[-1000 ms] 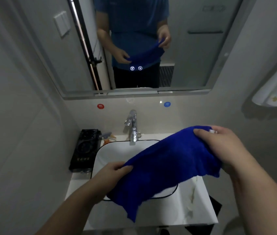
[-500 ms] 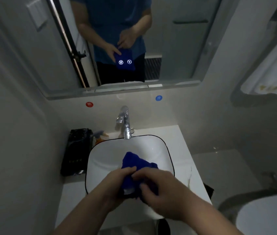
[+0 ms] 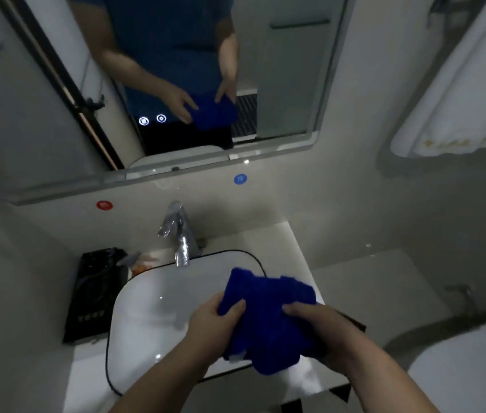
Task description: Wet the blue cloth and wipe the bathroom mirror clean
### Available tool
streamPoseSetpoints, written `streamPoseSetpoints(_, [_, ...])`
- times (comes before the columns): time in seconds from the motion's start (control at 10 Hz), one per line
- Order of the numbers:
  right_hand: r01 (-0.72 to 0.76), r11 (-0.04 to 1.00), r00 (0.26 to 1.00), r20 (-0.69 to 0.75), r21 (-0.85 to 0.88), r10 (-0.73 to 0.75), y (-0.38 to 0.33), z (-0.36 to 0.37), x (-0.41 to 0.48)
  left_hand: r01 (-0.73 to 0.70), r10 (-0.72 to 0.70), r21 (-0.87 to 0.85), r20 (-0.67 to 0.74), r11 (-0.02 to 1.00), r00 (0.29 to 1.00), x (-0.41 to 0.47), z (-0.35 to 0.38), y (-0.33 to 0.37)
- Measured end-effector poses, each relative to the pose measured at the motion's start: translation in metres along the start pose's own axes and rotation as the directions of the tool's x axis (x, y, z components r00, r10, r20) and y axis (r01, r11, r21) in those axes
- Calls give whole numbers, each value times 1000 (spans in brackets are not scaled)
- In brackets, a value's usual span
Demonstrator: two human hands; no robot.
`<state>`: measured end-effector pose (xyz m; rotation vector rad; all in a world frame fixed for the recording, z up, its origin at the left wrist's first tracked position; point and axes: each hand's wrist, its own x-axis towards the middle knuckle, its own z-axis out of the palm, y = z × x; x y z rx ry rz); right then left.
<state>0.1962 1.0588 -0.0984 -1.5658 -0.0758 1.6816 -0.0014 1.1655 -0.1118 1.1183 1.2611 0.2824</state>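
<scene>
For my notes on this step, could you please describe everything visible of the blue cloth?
The blue cloth is deep blue with a soft, fuzzy pile like microfibre. It is bunched in loose folds, held above the right part of the white sink. The left hand grips its left edge, the right hand its right side. The mirror reflects it. Whether it is wet cannot be told.

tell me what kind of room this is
Most likely a small bathroom: a wall mirror above a white sink with a chrome tap, a white towel hanging at right, and what looks like a toilet at lower right. The left hand and right hand grip a blue cloth.
</scene>
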Motion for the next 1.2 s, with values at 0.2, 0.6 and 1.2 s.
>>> streamPoseSetpoints(0.2, [12, 971, 995, -91, -237, -34, -26, -47, 60, 121, -96, 258, -107, 958, 990, 48, 60, 1])
streamPoseSetpoints(0.6, [141, 802, 984, -10, -580, -180, -176, -111, 206, 186, -162, 96, -216, 978, 963, 196, 126, 75])
streamPoseSetpoints(1.2, [220, 614, 950, 25, -758, -310, -104, -94, 252, -60, 266, 600, -262, 798, 928, 193, 81, 44])
